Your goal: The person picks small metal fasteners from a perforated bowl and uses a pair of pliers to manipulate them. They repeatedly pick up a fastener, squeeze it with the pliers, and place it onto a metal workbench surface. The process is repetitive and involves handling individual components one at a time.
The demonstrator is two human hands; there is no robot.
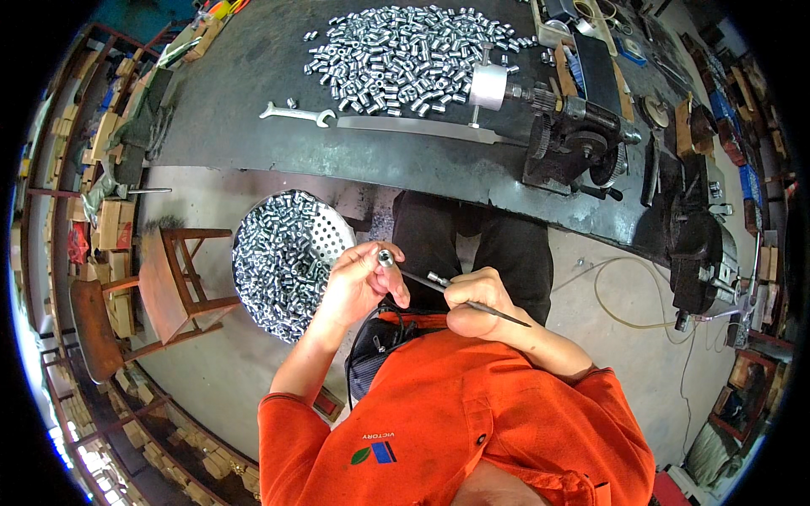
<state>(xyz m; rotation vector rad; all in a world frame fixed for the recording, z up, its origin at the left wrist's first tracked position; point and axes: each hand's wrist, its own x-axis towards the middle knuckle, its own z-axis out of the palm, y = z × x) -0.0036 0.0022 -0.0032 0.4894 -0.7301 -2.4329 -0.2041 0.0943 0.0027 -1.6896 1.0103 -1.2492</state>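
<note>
Beyond both hands, loose metal sleeves (405,55) cover workbench (253,110) beside wrench (295,113).

- The person wears a bright orange short-sleeved shirt (447,413) of plain woven cloth, creased across the chest and shoulders.
- The sleeves end above the elbows with a stitched hem; both forearms are bare.
- A small chest emblem (373,454) sits on the shirt front: a green leaf shape beside a blue block, with a line of pale lettering above it.
- A dark round button (480,439) shows on the front placket, near a flapped chest pocket.
- Dark trousers (472,240) cover the legs, loose and matte.
- The left hand (361,282) and the right hand (477,299) are bare, with no gloves, rings or watch in sight.
</note>
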